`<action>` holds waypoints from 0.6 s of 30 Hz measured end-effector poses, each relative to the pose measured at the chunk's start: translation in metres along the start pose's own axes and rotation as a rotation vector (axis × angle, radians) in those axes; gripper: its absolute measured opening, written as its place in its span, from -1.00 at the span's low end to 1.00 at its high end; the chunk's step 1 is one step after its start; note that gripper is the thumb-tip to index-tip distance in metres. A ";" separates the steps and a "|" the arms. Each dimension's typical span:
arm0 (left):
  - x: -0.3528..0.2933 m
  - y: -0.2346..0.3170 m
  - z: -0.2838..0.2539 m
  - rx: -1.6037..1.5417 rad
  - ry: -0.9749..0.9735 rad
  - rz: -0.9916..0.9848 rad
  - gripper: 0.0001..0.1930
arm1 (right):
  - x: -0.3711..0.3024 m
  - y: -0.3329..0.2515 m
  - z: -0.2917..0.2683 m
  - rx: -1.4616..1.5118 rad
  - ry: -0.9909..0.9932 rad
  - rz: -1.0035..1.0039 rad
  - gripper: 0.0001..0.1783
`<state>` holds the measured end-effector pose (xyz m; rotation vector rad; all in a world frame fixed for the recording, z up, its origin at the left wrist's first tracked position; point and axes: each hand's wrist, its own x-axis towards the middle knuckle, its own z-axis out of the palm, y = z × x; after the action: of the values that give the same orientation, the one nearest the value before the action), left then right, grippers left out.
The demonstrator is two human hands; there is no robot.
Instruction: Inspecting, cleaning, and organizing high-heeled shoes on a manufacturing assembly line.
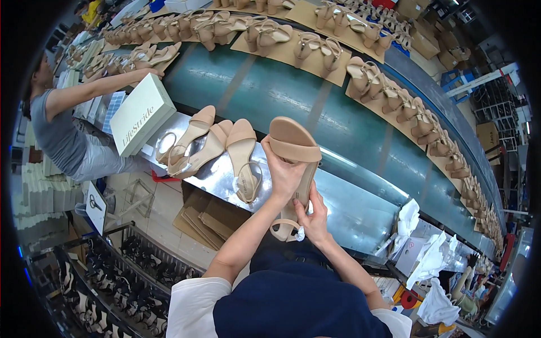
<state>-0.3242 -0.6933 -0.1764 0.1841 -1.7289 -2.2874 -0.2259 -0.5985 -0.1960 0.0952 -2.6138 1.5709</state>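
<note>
Holding one beige sandal [292, 130] — left hand [284, 173] at the toe strap [297, 152], right hand [315, 216] near the ankle strap [285, 221] — we face the worktop [360, 219].

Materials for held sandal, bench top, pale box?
Held sandal: leather or synthetic, matte; smooth, even beige surface.
Bench top: likely sheet metal, polished; bright streaky reflections.
Pale box: probably card, low sheen; crisp edges, flat faces.

I am working in a shoe factory.
Beige sandals [274, 36] are lining a green conveyor belt [270, 84]; cardboard boxes [425, 40] are standing beyond.
</note>
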 end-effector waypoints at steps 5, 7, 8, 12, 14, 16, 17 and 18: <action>0.003 -0.008 0.011 -0.071 -0.031 -0.064 -0.58 | -0.005 0.003 -0.017 0.068 0.021 0.074 -0.28; 0.005 -0.012 0.011 -0.063 -0.117 -0.170 -0.77 | -0.006 0.006 -0.027 0.329 0.010 0.197 -0.26; 0.008 -0.018 0.010 0.075 -0.197 -0.166 -0.72 | -0.010 0.014 -0.032 0.482 0.019 0.307 -0.26; 0.009 0.005 -0.024 0.835 -0.567 0.176 -0.65 | -0.026 0.045 -0.083 0.667 -0.076 0.610 -0.27; 0.027 0.036 -0.055 0.958 -0.271 0.058 -0.66 | -0.034 0.062 -0.104 0.663 -0.072 0.694 -0.23; 0.065 0.026 -0.113 1.312 -0.147 -0.075 -0.66 | -0.035 0.087 -0.116 0.644 -0.143 0.869 -0.10; 0.084 0.001 -0.194 1.437 -0.201 -0.091 -0.63 | -0.034 0.089 -0.116 0.658 -0.154 0.864 -0.10; 0.083 -0.014 -0.219 1.301 -0.157 -0.356 -0.68 | -0.034 0.098 -0.117 0.627 -0.226 0.855 -0.06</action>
<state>-0.3482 -0.9161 -0.2462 0.5770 -3.1663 -0.9510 -0.1963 -0.4492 -0.2312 -0.9701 -2.2918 2.7280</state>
